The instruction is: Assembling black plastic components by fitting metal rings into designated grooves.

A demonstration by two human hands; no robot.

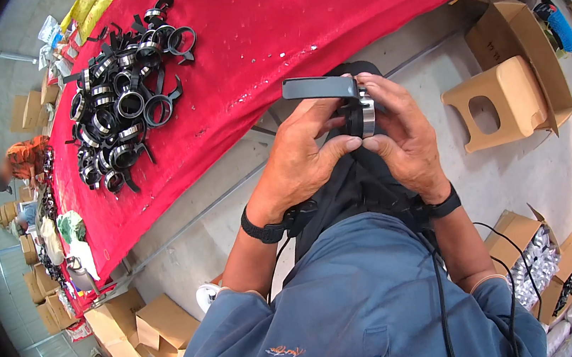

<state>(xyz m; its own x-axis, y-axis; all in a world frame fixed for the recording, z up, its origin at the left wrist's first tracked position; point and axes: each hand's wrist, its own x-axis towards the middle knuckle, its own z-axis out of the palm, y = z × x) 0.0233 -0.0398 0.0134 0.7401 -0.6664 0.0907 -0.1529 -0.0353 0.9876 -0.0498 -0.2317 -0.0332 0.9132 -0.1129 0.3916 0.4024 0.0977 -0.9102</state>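
Above my lap I hold a ring-shaped part [368, 113] with a silver band, black inner side and a flat dark-grey arm [318, 87] sticking out to the left. My left hand [307, 149] grips its left side, thumb at the lower edge and fingers partly hidden behind the arm. My right hand [404, 137] closes on the silver side, with its thumb tip almost meeting the left thumb. On the red cloth to the left lies a heap of similar black and silver rings [129, 105], many with black arms.
A red-covered table [243, 62] runs diagonally ahead of me. A tan plastic stool [515, 97] stands at right beside an open carton [550, 60]. Boxes of silver parts [535, 262] and black parts [571, 282] sit lower right. Cartons [164, 322] lie lower left; a person in orange [27, 160] is far left.
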